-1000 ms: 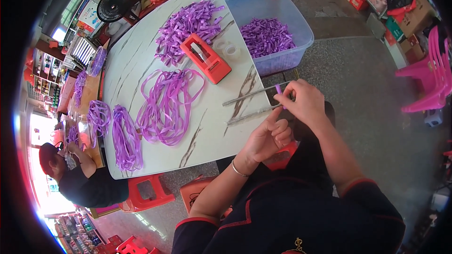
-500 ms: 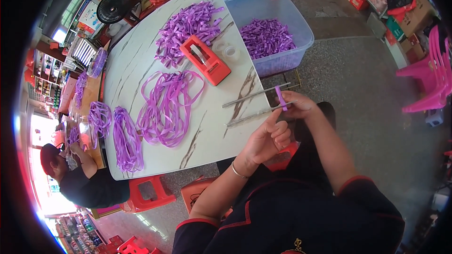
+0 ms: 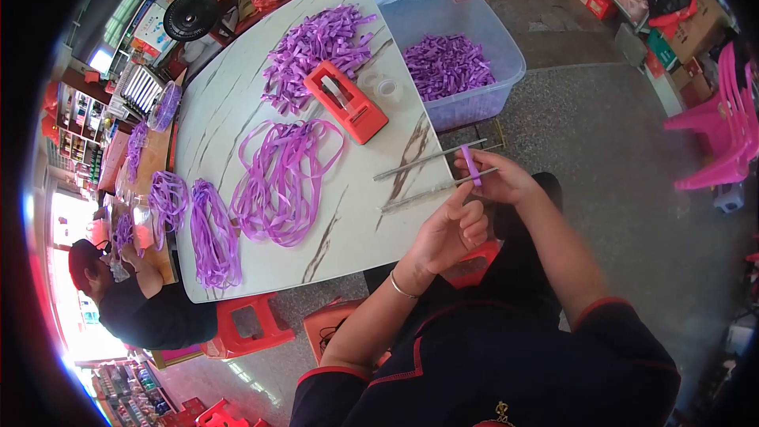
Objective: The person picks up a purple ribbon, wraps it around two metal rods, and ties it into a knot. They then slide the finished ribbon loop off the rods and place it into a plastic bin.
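Two thin metal rods (image 3: 419, 165) lie side by side and stick out past the right edge of the table. A purple ribbon (image 3: 470, 164) spans them in a narrow band. My left hand (image 3: 451, 236) is at the band's near end, its forefinger pressed against the ribbon by the nearer rod and its other fingers curled in. From the right, my right hand (image 3: 506, 180) closes on the band, some fingertips showing just left of it. Part of the right fingers is hidden behind the ribbon and rod.
On the marble-patterned table (image 3: 356, 229) are a red tape dispenser (image 3: 348, 103), cut ribbon pieces (image 3: 316, 47) and long ribbon loops (image 3: 285, 182). A clear bin (image 3: 474, 103) of purple pieces stands beyond the rods. At left, another person (image 3: 150, 300) sits by a wooden table.
My right fingertips have shifted slightly left and now show past the ribbon band. My left hand stays almost still at the nearer rod.
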A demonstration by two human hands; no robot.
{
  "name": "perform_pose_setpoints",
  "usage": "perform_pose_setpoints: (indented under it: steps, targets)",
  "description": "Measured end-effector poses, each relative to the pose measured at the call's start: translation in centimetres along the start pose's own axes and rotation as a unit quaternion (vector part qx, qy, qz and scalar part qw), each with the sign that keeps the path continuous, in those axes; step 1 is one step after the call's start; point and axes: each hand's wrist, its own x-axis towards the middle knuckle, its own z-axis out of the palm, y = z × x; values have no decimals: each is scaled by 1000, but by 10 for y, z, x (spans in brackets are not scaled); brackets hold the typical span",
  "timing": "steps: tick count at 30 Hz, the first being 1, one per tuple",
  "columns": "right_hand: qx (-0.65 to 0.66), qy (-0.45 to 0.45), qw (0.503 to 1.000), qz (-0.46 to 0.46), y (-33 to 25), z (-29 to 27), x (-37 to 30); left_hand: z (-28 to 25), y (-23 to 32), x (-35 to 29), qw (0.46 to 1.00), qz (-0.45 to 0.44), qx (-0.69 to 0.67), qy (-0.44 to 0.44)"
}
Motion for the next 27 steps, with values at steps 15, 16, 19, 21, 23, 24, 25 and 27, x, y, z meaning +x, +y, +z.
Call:
perform_pose_setpoints:
  steps: [15,16,19,21,23,24,25,27]
  targets:
    - [-19,-87,996,26,-47,-24,-32,9,-3,1,997,-46,59,10]
    - [15,-110,994,8,-53,-32,-39,9,-2,2,997,-46,60,7]
    - [-159,26,986,-45,-63,0,-79,12,0,2,992,-63,112,-3]
    - [-222,-5,975,-31,-64,17,-98,25,-2,5,953,35,301,4]
    - [-311,-45,949,-6,-60,47,-114,53,4,7,915,53,399,9]
    - [-313,-44,949,-10,-56,56,-116,61,8,8,867,77,491,21]
    - [-320,-66,945,-7,-53,63,-117,60,11,9,853,108,511,-11]
    - [-344,-93,934,-6,-47,81,-117,60,17,5,839,121,531,-9]
